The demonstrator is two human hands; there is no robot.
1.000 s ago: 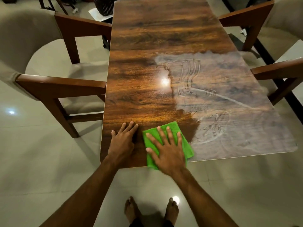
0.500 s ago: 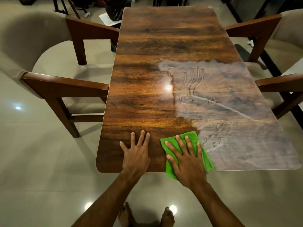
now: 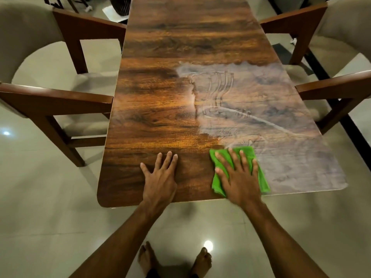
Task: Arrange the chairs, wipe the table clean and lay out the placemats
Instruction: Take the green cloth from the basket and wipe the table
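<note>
The right hand [image 3: 239, 177] lies flat, fingers spread, pressing the green cloth [image 3: 261, 177] onto the desk [image 3: 180, 47] near its front edge. The left hand [image 3: 160, 175] rests open and empty beside it. Hazy, perhaps dusty, film [image 3: 281, 117] covers the right half. 2 chairs [image 3: 60, 93] flank the desk.

The room is dim and warm-toned, lit from overhead. Lamps mirror as small bright spots on the glossy floor [image 3: 50, 197]: one between my feet, a fainter one far left of the table [image 3: 160, 57]. The tabletop carries a soft sheen near its middle and falls dark toward its far end. My right hand [image 3: 239, 181] is slightly motion-blurred. Straight edges bow outward toward the frame's borders.
</note>
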